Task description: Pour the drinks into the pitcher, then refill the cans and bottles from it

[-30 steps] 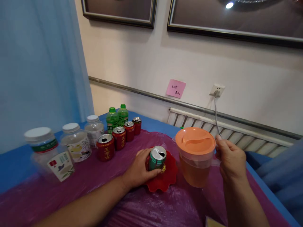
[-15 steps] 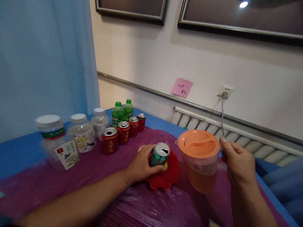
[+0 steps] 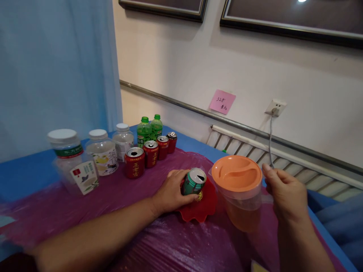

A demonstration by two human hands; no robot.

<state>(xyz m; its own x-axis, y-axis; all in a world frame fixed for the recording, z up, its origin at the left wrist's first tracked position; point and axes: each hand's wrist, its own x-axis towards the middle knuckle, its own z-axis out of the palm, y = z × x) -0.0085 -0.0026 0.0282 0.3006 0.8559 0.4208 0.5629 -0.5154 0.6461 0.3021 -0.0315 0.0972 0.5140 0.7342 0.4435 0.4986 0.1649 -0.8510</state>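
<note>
1) Left hand (image 3: 172, 190): fingers and thumb wrapped closed around the smooth metal side of a green can (image 3: 193, 184)
2) Green can: cylindrical, silvery top, dark opening, tilted slightly toward the right; positioned over a scalloped red dish (image 3: 209, 204), well inward from the far edge of the table (image 3: 22, 175); contact with the red dish not determinable
3) Right hand (image 3: 287, 190): thumb and curled fingers gripping a clear pitcher (image 3: 244, 215) by the translucent handle
4) Clear pitcher: plastic side, amber liquid inside, round orange lid (image 3: 236, 173) with recessed face and curved raised bar; just beside the red dish, nearer the right edge than the green can; contact of base with the surface below not determinable
5) Surface: wrinkled, shiny purple sheet (image 3: 159, 241) over smooth blue table covering, blue exposed along far and left edges
6) Left edge, beside a folded blue curtain (image 3: 56, 75): row of three transparent jars (image 3: 103, 158), rounded bodies, white caps, printed labels
7) Far left corner: two upright green bottles (image 3: 144, 132), green caps, side by side
8) Inward from the same corner: row of four upright red cans (image 3: 151, 155), metal tops
9) Beyond the far edge: pale ribbed radiator (image 3: 246, 151)
</note>
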